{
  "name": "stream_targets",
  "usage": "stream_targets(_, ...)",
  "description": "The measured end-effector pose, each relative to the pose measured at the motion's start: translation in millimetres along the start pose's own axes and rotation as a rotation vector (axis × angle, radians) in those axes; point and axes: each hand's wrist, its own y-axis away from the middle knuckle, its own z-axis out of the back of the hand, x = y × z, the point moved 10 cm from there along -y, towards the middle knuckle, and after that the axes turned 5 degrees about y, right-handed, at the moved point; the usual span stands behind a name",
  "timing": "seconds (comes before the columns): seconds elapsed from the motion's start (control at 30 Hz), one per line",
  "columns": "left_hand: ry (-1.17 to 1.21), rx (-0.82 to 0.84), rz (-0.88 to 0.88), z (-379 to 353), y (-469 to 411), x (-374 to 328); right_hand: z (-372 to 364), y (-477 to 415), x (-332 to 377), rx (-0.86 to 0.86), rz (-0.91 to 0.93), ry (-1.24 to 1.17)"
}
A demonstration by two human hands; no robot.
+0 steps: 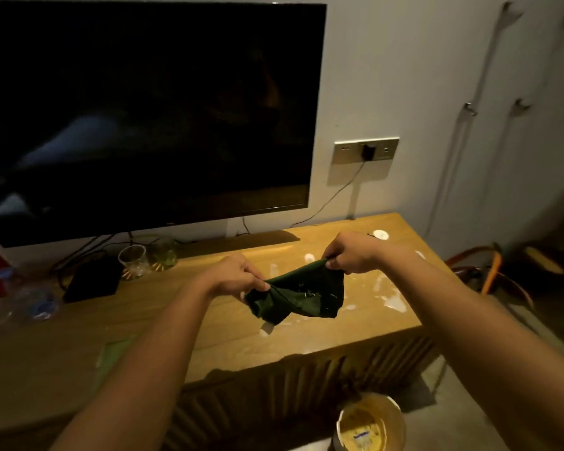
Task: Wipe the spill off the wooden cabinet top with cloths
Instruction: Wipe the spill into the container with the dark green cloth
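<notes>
A single wide-angle view from the person's head looks forward and down onto the counter point(176, 320), close below. It faces the television point(144, 109) on the wall point(404, 76), with floor point(453, 402) at bottom right.

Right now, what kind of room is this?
Likely a home living room: a large black flat-screen television above a low wooden cabinet, with a silver wall socket plate beside it.
</notes>
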Motion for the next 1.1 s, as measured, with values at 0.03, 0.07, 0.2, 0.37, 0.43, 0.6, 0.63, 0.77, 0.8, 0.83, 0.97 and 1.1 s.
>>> stream_targets(0.03,0.005,0.018,-0.005,-16.4,-3.5,-9.0,0.9,12.7,-16.0,0.005,-0.028,-0.012)
stream_targets(0.07,0.002,0.042,-0.013,-32.6,-7.3,-18.0,1.7,24.8,-31.8,0.012,-0.057,-0.019)
stream_targets(0.2,-0.017,0.128,-0.044,-85.3,-25.0,-48.1,1.2,65.5,-86.8,0.055,-0.164,-0.070)
stream_targets(0.37,0.018,0.212,-0.054,-120.2,-41.4,-74.6,-0.7,87.5,-135.2,0.070,-0.238,-0.144)
stream_targets(0.43,0.015,0.243,-0.035,-126.3,-43.5,-78.7,-2.0,88.4,-148.5,0.090,-0.257,-0.167)
stream_targets(0.6,0.048,0.288,-0.023,-127.8,-54.0,-82.7,-1.2,78.6,-163.0,0.139,-0.290,-0.245)
stream_targets(0.63,0.048,0.288,-0.027,-125.3,-55.9,-81.9,-0.5,75.4,-161.7,0.153,-0.292,-0.249)
stream_targets(0.77,0.051,0.289,-0.011,-106.2,-64.5,-74.6,6.6,53.1,-144.7,0.207,-0.271,-0.230)
stream_targets(0.8,0.056,0.291,0.000,-99.1,-67.6,-72.4,9.4,45.4,-139.2,0.219,-0.264,-0.230)
stream_targets(0.83,0.058,0.290,0.006,-90.6,-71.1,-70.2,12.5,37.1,-133.8,0.225,-0.260,-0.236)
stream_targets(0.97,-0.024,0.228,-0.064,-43.8,-94.9,-67.7,31.5,-1.3,-113.5,0.219,-0.236,-0.288)
stream_targets(1.1,-0.069,0.105,-0.117,8.4,-125.3,-61.5,54.7,-45.4,-93.1,0.201,-0.203,-0.349)
